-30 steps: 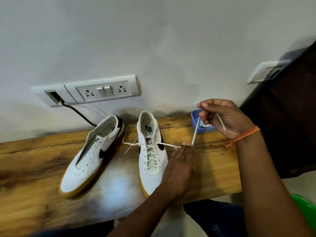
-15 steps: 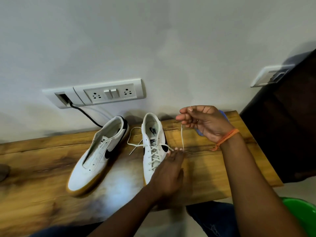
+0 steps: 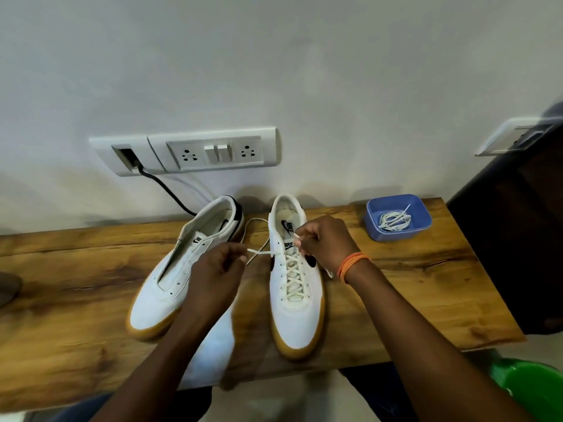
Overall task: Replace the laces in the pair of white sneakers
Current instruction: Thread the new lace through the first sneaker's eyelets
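Two white sneakers with gum soles stand on the wooden table. The right sneaker carries a cream lace crossed up its eyelets. My left hand pinches the lace's left end just left of that shoe. My right hand, with an orange band at the wrist, pinches the other lace end over the tongue. The left sneaker has bare eyelets, and my left hand covers part of it.
A blue tub at the table's back right holds a coiled white lace. A socket strip with a black cable is on the wall behind. A green bin stands low right, a dark cabinet to the right.
My right hand came down from beside the tub to the right sneaker's tongue. My left hand crossed from the shoe's right side to its left and now pinches the left lace end.
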A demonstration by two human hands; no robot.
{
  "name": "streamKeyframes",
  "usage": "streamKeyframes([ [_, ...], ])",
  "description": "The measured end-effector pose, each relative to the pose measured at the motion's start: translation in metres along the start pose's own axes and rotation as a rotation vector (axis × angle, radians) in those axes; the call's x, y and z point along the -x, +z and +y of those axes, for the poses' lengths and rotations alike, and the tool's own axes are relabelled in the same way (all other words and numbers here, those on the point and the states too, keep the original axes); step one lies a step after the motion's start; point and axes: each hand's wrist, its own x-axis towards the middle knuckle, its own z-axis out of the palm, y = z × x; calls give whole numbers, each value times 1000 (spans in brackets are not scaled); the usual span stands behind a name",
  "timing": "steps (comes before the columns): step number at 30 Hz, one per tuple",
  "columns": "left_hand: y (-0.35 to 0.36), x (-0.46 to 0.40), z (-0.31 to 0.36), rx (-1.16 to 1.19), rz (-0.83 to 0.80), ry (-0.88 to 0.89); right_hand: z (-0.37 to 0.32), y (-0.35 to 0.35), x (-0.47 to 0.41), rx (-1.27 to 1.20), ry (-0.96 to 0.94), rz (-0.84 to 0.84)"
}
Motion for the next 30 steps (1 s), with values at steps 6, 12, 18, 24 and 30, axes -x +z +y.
streamKeyframes([
  [6, 29, -19, 2, -3, -143, 78, 4, 10, -9, 457, -123, 171],
  [12, 41, -16, 1, 20, -277, 105, -5, 33, -9, 599, -195, 208],
  [18, 44, -21, -1, 305, -319, -60, -2, 34, -12, 304, -28, 142],
  [24, 42, -22, 1, 322, -300, -118, 13, 37, -18, 102, -42, 80],
  [30, 40, -19, 2, 207, -240, -37, 18, 26, -17, 54, -32, -109],
])
